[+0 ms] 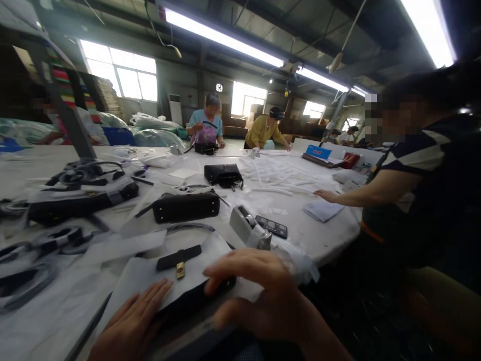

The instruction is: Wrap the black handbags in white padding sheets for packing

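In front of me lies a black handbag (191, 299), with a white sheet (137, 273) spread over it. A black flap tab (179, 257) with a gold clasp (180, 270) shows on top of the sheet. My left hand (131, 321) rests flat on the sheet and the bag's near edge, fingers stretched out. Over the bag's right end is my right hand (263, 281), slightly blurred, its thumb and fingers apart and nothing seen between them. Whether it touches the bag I cannot tell. The bag's lower part is hidden by my hands.
Beyond the bag stand a tape dispenser (244, 224), a dark remote-like device (271, 226) and black handbags (187, 206). Wrapped straps (60, 239) crowd the left. White strips (274, 173) cover the table's middle. A co-worker's hand (326, 195) reaches in from the right, near a folded cloth (322, 210).
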The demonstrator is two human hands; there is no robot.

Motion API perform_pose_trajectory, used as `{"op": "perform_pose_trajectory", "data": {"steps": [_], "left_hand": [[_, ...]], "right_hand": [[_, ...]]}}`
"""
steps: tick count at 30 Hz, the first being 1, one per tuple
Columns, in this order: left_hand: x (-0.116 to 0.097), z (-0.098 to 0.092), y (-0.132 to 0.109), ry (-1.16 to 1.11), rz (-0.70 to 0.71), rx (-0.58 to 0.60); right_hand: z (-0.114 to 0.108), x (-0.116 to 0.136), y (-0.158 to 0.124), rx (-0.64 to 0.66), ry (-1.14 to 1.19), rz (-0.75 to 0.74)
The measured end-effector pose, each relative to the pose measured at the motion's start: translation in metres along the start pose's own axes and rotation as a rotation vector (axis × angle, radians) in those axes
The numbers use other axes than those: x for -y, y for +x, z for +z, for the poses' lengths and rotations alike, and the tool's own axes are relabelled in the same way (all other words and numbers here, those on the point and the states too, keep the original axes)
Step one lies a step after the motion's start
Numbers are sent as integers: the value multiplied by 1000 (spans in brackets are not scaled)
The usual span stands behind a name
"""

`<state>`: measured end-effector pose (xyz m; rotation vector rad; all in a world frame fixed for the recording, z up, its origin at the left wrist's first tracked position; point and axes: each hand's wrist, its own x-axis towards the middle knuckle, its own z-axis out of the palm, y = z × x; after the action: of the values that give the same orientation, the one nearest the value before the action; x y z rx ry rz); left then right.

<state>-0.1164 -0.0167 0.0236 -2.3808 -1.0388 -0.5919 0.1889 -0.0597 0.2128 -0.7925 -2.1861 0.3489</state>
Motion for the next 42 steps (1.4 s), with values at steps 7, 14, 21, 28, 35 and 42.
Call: {"op": "perform_pose_trajectory", "data": {"steps": [7, 14, 21, 28, 35, 42], "left_hand": [[7, -8, 7, -22, 39, -28], [19, -26, 19, -132, 8, 248], [27, -1, 4, -93, 15, 266], [27, 29, -16, -43, 15, 174], [30, 29, -13, -24, 57, 162], [19, 11, -6, -39, 93, 241]], "right_hand": [[69, -87, -20, 380, -353, 63], [65, -103, -11, 521, -475, 20], [77, -132, -12, 561, -392, -72], [119, -166, -36, 402, -403, -44], [132, -176, -47, 305, -431, -89], [116, -160, -51, 539, -346, 33]]}}
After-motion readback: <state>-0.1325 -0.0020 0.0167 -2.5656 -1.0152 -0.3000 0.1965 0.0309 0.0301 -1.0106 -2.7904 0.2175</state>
